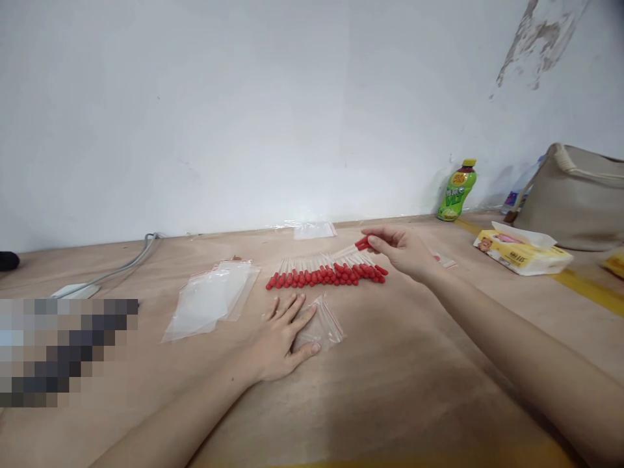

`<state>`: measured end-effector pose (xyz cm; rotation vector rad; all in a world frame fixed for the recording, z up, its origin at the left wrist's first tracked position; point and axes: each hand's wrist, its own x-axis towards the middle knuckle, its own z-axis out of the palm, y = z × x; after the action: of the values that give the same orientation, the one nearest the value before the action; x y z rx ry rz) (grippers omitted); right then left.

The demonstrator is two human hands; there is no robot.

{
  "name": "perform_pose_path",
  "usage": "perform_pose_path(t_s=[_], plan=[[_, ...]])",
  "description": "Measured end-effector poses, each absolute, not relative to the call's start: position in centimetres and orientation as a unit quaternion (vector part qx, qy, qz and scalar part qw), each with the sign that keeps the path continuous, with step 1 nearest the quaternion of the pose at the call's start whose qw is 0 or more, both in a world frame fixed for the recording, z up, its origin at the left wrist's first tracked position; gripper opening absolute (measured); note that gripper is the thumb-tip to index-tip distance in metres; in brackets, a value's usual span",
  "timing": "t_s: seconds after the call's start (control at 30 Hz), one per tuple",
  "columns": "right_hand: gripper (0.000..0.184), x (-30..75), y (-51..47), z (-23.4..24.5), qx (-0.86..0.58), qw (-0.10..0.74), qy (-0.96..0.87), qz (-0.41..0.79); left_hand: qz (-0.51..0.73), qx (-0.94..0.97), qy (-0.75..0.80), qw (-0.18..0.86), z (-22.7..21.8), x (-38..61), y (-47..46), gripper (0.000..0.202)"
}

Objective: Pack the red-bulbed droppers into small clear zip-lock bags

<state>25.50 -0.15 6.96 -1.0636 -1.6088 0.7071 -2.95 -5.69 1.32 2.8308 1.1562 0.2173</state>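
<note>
A row of thin white sticks with red tips [325, 273] lies across the wooden table [390, 390]. My right hand [402, 252] is at the row's right end, fingers pinched on a few red-tipped sticks [361, 244] lifted a little above the others. My left hand [283, 337] lies flat with fingers spread, pressing on a small clear zip bag [322, 328] just in front of the row.
A pile of clear zip bags [210, 297] lies to the left, another bag [314, 229] by the wall. A green drink bottle [457, 190], a tissue pack [521, 251] and a beige bag [578, 197] stand at the right. A grey cable [127, 262] runs at the left.
</note>
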Motion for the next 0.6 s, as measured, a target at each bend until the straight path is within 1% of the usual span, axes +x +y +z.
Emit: perform_pose_path(t_s=[0.07,0.13,0.2,0.27,0.33,0.4,0.47,0.6], plan=[[0.027,24.2,0.7,6.6,-0.412,0.546,-0.705,0.186,0.073,0.93,0.36,0.014,1.6,-2.8,-5.8,0.064],[0.025,22.2,1.7,5.7,-0.376,0.53,-0.755,0.089,0.077,0.938,0.339,0.008,1.9,-2.6,-6.0,0.064],[0.025,20.0,2.6,4.6,-0.346,0.471,-0.811,0.012,0.077,0.941,0.33,0.023,2.1,-2.5,-6.2,0.063],[0.03,18.0,3.2,3.6,-0.337,0.39,-0.856,-0.04,0.07,0.94,0.33,0.047,2.1,-2.5,-6.3,0.061],[0.033,16.6,3.5,3.1,-0.348,0.309,-0.882,-0.072,0.06,0.939,0.331,0.067,1.9,-2.6,-6.3,0.059],[0.03,15.9,3.4,3.1,-0.375,0.254,-0.888,-0.082,0.05,0.94,0.328,0.078,1.7,-2.7,-6.1,0.058],[0.029,16.1,3.1,3.5,-0.424,0.231,-0.872,-0.075,0.042,0.941,0.327,0.081,1.6,-2.8,-5.9,0.058],[0.027,18.3,3.3,4.7,-0.573,0.216,-0.789,-0.051,0.016,0.939,0.333,0.081,1.5,-2.8,-5.7,0.057]])
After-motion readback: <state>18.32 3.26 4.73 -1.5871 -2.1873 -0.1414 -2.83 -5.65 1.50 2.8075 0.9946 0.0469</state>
